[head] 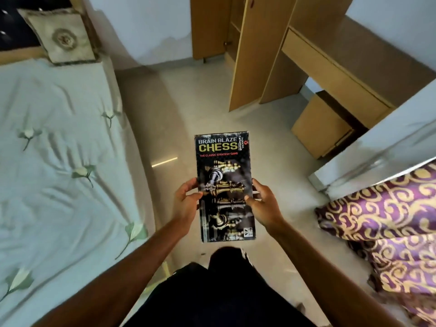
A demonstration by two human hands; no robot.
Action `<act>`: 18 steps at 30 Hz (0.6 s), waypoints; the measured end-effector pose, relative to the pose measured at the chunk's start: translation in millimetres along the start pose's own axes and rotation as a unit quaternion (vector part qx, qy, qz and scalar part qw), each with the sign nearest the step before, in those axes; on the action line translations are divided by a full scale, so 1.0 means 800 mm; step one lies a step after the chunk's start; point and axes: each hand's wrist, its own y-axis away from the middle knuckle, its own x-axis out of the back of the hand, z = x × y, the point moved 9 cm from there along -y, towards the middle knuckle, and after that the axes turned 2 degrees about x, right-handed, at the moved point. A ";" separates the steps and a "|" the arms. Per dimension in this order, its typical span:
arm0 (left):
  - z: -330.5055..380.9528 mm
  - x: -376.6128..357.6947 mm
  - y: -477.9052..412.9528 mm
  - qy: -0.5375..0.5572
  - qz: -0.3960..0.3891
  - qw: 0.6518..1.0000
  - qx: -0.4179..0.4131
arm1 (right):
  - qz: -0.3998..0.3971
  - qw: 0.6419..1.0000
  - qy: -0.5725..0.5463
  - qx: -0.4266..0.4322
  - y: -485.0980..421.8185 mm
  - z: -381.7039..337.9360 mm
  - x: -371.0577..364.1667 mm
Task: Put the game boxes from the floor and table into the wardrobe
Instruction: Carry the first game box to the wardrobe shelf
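Black rectangular cardboard chess box (pixel 225 185) | left hand (pixel 186 204), right hand (pixel 262 206) closed on its long edges, level for carrying | tan wooden wardrobe (pixel 247 50) ahead, door open.

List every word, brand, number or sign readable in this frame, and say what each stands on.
All text is on the lid of the black rectangular cardboard chess box, held by the left hand and right hand.
"BRAIN BLAZE": white, top.
"CHESS": large yellow letters, below that.
"THE CLASSIC STRATEGY GAME": small red line.
"PARKSONS": vertical brand at the top right; its smaller second line is too blurred.
Bottom right corner symbols: too small to read.
Nothing else carries text.
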 end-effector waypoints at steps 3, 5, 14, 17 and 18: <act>0.051 -0.035 -0.092 0.003 -0.013 1.000 0.006 | 0.002 1.000 -0.010 -0.003 -0.100 -0.035 0.015; 0.083 -0.049 -0.158 0.010 -0.008 1.000 0.004 | -0.001 1.000 -0.011 0.010 -0.174 -0.059 0.016; 0.218 -0.083 -0.433 0.013 0.053 0.998 0.010 | -0.058 0.997 0.017 0.037 -0.495 -0.195 -0.005; 0.275 -0.081 -0.515 0.044 0.077 0.996 0.005 | -0.090 0.994 0.036 0.051 -0.600 -0.262 -0.019; 0.291 -0.078 -0.542 0.055 0.092 0.994 0.004 | -0.100 0.992 0.044 0.055 -0.636 -0.282 -0.027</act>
